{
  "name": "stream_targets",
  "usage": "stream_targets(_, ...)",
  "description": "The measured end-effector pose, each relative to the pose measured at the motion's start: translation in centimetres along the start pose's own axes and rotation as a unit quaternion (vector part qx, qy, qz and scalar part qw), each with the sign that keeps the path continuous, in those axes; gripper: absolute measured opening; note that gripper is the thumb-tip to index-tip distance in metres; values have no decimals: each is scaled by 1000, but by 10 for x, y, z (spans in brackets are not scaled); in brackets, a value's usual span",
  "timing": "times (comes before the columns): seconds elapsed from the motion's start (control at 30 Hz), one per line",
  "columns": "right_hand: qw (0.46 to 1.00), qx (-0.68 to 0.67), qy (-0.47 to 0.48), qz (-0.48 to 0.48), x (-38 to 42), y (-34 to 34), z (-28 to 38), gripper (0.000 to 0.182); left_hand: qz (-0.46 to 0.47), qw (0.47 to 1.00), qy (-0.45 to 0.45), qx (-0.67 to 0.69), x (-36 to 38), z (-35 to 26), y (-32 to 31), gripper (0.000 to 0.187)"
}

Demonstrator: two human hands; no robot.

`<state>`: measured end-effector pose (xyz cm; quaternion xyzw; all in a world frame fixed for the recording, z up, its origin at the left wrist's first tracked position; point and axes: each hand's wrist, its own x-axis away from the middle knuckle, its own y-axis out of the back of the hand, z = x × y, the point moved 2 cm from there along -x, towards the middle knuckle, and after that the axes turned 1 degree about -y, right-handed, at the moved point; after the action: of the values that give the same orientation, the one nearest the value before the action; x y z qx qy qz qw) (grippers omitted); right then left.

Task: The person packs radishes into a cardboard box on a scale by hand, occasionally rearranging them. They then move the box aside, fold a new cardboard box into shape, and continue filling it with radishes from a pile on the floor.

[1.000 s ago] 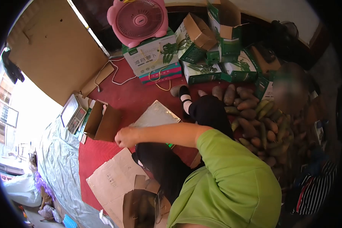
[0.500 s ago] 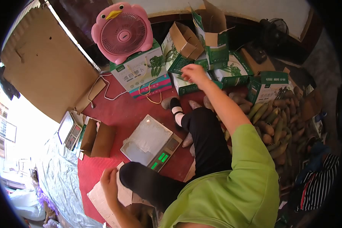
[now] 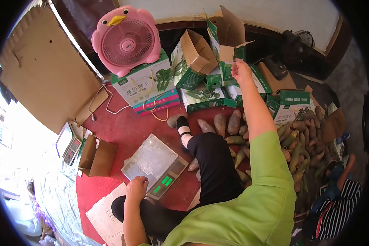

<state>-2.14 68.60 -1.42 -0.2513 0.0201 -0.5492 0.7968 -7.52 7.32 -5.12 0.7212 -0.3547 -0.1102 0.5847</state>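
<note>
My right hand [image 3: 241,73] reaches out to the green-and-white cartons, its fingers curled beside the raised carton with open flaps [image 3: 233,30]. Whether its fingertips grip the cardboard or something small cannot be made out. Left of it, another open carton [image 3: 188,59] leans at a tilt. My left hand [image 3: 137,188] is over the near edge of the flat scale [image 3: 151,158], fingers bent in and nothing visible in them. Green digits are lit on the scale's display, and its plate bears no goods.
Long root vegetables [image 3: 299,151], greenish and purple-brown, are heaped at right. A pink fan [image 3: 127,45] stands on a printed carton [image 3: 145,80]. A small brown box [image 3: 98,158] and second scale [image 3: 69,143] sit at left. Another person in striped clothing [image 3: 340,209] is at lower right.
My right hand has moved right, from above the tilted carton to the raised one. My left hand has risen from beside my knee to the scale's near edge. The view has shifted slightly.
</note>
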Motion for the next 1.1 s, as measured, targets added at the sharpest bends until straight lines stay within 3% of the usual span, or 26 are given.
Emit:
stream_targets(0.2, 1000, 4, -2, 3, -21, -16, 6, 24, 0, 1000, 5, 11, -5, 1, 0, 17)
stream_targets(0.5, 991, 19, -69, 110, -23, -30, 11, 31, 5, 1000, 4, 18, -10, 1, -4, 17)
stream_targets(0.57, 981, -123, -94, 113, -36, -31, 10, 28, 13, 1000, 1, 27, -10, 2, -6, 17)
stream_targets(0.6, 981, -122, -95, 116, -41, -30, 9, 28, 12, 1000, 4, 28, -10, 2, -6, 17)
stream_targets(0.7, 950, -287, -57, 107, -27, -42, 27, 21, 7, 1000, -6, 26, -9, 2, -5, 17)
stream_targets(0.73, 950, -285, -59, 109, -19, -46, 33, 21, 7, 1000, -8, 22, -8, 3, -7, 17)
stream_targets(0.8, 944, -313, 31, 100, 0, -53, 48, 17, 6, 1000, -8, 19, -7, 4, -8, 17)
stream_targets(0.87, 946, -294, 61, 120, 37, -66, 66, 14, 5, 1000, -5, 19, -6, 4, -8, 18)
stream_targets(0.93, 944, -219, 177, 173, 85, -83, 85, 11, 5, 1000, 1, 26, -5, 3, -6, 18)
stream_targets(1.1, 927, -97, 213, 292, 187, -111, 105, 8, -10, 999, -12, 37, 0, 1, -3, 19)
